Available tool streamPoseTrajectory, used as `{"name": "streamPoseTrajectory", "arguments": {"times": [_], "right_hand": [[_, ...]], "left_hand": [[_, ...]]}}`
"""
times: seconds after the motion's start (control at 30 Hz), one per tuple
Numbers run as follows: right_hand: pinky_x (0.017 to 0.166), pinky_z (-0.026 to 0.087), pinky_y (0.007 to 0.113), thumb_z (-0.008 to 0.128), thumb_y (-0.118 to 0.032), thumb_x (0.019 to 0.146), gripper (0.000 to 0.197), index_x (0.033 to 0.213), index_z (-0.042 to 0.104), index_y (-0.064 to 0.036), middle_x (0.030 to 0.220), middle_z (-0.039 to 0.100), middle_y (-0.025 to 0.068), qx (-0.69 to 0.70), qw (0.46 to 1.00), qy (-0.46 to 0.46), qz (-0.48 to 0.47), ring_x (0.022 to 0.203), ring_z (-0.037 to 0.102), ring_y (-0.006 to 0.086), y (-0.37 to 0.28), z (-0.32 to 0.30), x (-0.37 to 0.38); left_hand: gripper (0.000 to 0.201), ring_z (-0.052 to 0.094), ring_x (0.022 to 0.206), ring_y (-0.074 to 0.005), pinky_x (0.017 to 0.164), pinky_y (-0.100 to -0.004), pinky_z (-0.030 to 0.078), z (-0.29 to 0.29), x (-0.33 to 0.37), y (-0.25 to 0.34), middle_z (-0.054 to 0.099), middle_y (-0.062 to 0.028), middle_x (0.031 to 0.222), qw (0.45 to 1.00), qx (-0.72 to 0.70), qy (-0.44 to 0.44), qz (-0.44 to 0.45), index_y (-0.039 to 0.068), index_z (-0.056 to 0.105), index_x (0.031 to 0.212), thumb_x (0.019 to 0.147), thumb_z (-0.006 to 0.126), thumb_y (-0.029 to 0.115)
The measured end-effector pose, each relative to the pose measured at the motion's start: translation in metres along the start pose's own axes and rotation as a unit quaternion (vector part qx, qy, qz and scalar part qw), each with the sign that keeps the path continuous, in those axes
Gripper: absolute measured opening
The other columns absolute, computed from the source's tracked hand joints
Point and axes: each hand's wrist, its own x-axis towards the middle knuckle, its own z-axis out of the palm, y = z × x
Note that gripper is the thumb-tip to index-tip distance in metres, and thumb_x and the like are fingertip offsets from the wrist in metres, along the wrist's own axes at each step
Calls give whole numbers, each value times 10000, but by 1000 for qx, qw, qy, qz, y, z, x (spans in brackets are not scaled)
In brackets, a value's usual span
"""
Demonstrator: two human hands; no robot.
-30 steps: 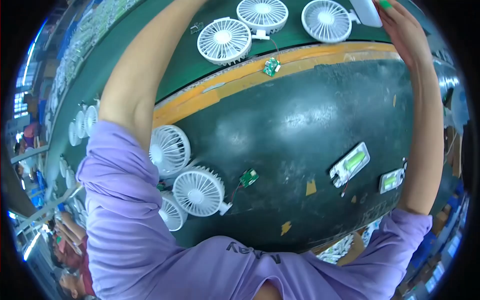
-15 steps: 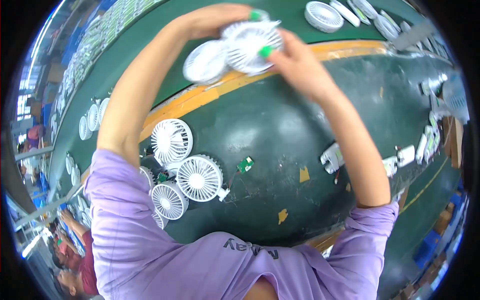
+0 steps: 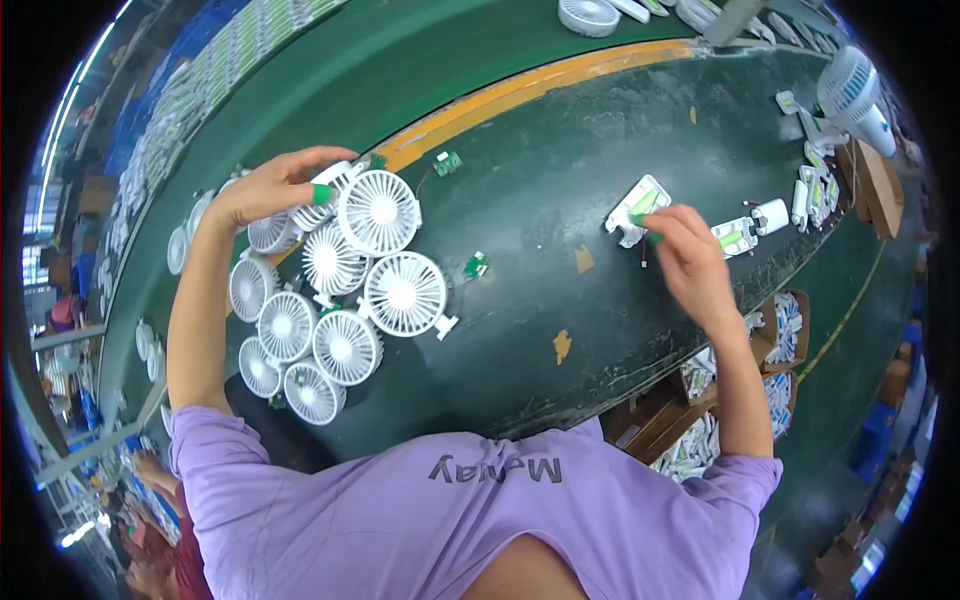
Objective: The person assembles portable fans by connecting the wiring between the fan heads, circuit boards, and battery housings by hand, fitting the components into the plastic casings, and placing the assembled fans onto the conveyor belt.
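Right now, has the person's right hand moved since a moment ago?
Yes. Judged against the squarish tan scrap on the green worktable, the right hand has moved from beyond it to its right, by the open white battery casing.

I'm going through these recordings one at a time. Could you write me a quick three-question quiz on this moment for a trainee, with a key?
1. Multiple choice: what is the left hand at? A) a cardboard box; B) white fan heads; C) a loose screwdriver.
2. True or false: the right hand is at a white shell that holds a red cylinder.
3. Fill in: the small circuit boards to the right of the fan heads are ____ in colour.

Key: 1. B. 2. False; the cylinder is green. 3. Green.
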Motion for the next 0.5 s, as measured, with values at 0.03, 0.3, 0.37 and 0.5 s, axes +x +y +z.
{"name": "streamPoseTrajectory", "arguments": {"times": [0.03,0.3,0.37,0.5], "right_hand": [[772,464,381,562,97,723,340,1031,616,-34,974,575,140,-38,999,-16,-21,906,564,321,3,-6,-7],[720,450,399,602,52,749,257,991,603,-32,862,554,133,-98,993,-46,-54,827,552,318,12,19,-15],[713,449,404,627,30,755,216,964,595,-18,846,556,133,-116,992,-8,-48,820,554,322,15,31,-9],[716,449,401,630,28,754,211,959,593,-9,869,561,140,-125,990,8,-58,832,553,326,10,44,7]], "left_hand": [[606,496,1157,-164,1004,-305,378,1,-11,-8,522,-74,1300,999,-7,-13,47,48,440,1352,812,620,254],[350,552,941,-140,845,-294,436,23,-49,-30,618,-52,1022,990,73,110,53,44,589,1064,804,641,272],[291,568,845,-124,775,-284,454,28,-53,-33,643,-38,921,983,84,148,64,29,619,967,807,643,271],[212,543,583,-149,567,-301,444,50,-69,-32,588,-64,613,966,155,198,65,-3,620,785,790,633,208]]}}
